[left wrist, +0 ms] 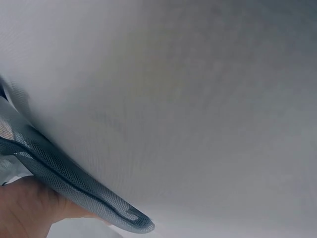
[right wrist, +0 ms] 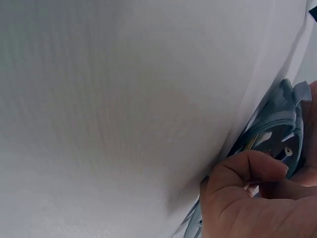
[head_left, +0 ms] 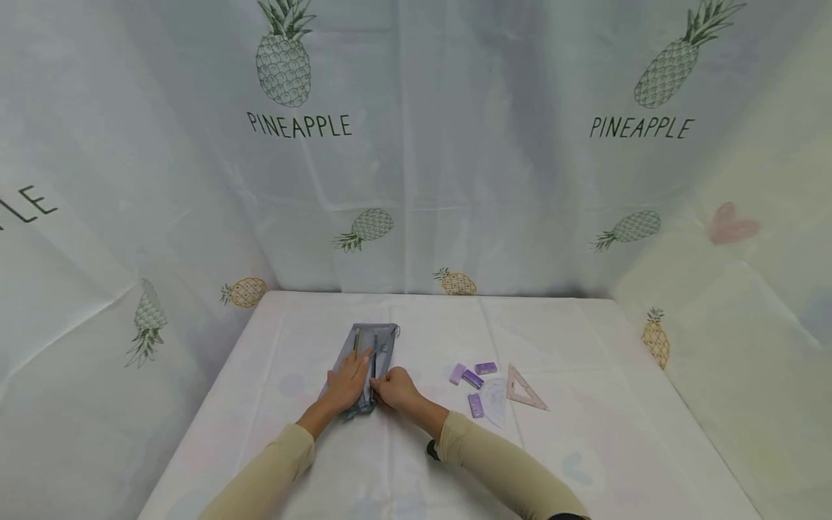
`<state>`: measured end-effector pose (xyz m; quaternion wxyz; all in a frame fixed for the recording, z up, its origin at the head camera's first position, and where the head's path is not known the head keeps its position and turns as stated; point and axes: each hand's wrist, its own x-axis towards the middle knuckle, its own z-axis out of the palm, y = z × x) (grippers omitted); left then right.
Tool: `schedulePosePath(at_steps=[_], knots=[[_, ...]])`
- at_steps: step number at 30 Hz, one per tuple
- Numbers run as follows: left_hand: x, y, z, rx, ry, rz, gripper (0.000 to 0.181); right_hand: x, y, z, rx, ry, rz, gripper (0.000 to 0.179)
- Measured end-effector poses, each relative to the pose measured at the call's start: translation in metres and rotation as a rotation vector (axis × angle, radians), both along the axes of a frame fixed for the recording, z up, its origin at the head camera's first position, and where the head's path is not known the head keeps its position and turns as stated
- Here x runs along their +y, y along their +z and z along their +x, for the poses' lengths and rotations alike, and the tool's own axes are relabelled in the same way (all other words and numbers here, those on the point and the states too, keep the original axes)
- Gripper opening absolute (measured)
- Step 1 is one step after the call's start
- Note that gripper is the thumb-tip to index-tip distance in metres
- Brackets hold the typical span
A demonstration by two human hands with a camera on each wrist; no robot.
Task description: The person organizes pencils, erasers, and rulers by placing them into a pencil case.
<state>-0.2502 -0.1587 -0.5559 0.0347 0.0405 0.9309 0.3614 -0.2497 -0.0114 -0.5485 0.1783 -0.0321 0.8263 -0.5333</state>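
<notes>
A grey-blue mesh pencil case (head_left: 383, 361) lies on the table, with a yellowish pencil (head_left: 357, 341) and a dark pen (head_left: 374, 365) showing in it. My left hand (head_left: 349, 379) rests on its left part, fingers stretched along it. At the near right edge, my right hand (head_left: 398, 388) pinches the case between thumb and curled index finger; the exact bit gripped is hidden. Close up in the right wrist view, the case (right wrist: 277, 111) gapes open, with pencil ends inside. In the left wrist view the mesh edge (left wrist: 84, 186) runs beside the hand.
Right of the case lie several purple erasers (head_left: 476, 406), a clear protractor (head_left: 494, 401) and a pinkish set square (head_left: 525, 390). The white cloth-covered table (head_left: 585, 448) ends at a pineapple-print curtain (head_left: 507, 217) behind.
</notes>
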Motion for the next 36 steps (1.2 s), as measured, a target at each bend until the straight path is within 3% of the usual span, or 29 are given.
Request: schedulePosePath(at_steps=[6,13,20,27,36], knots=[[-0.001,-0.001,0.001,0.009,-0.002,-0.011,0.056,-0.004,-0.002,-0.007,0.011,0.028,0.043,0.044],[-0.003,0.002,0.002,0.006,0.0,-0.005,0.055,-0.011,-0.007,-0.012,0.221,0.146,0.161,0.042],[-0.002,0.002,0.003,-0.007,0.006,0.027,0.057,-0.013,-0.001,-0.01,0.374,0.211,0.224,0.015],[0.001,0.002,0.004,-0.012,0.013,0.004,0.056,0.001,0.006,-0.006,0.496,0.259,0.267,0.021],[0.003,0.0,0.003,0.015,0.007,-0.036,0.054,0.021,0.003,0.001,0.715,0.24,0.551,0.044]])
